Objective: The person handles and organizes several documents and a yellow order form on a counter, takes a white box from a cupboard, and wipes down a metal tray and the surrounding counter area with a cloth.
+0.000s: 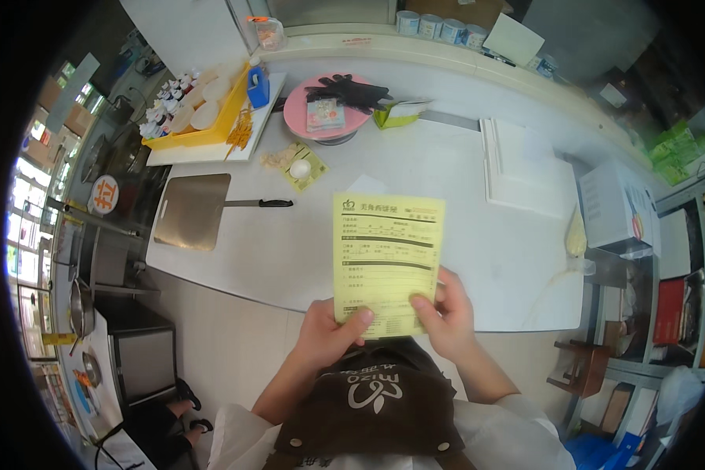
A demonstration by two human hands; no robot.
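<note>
Between my two hands I hold up a yellow printed order form [388, 258], upright above the front edge of the white table [282, 251]. My left hand [330, 330] pinches its lower left corner, thumb in front. On the lower right side, my right hand [447, 312] grips it with the thumb across the front and the fingers behind. Beyond the form, a knife [262, 204] with a black handle lies beside a brown rectangular board [193, 211]. Farther back, a white round object [300, 168] rests on another yellow slip [319, 174].
A pink turntable [294, 117] carries black gloves [351, 92] and a small packet. At the back left stands a yellow tray [164, 141] with bottles and tubs. White boards [525, 168] and a white box [615, 205] occupy the right. Another person's legs [184, 419] show at lower left.
</note>
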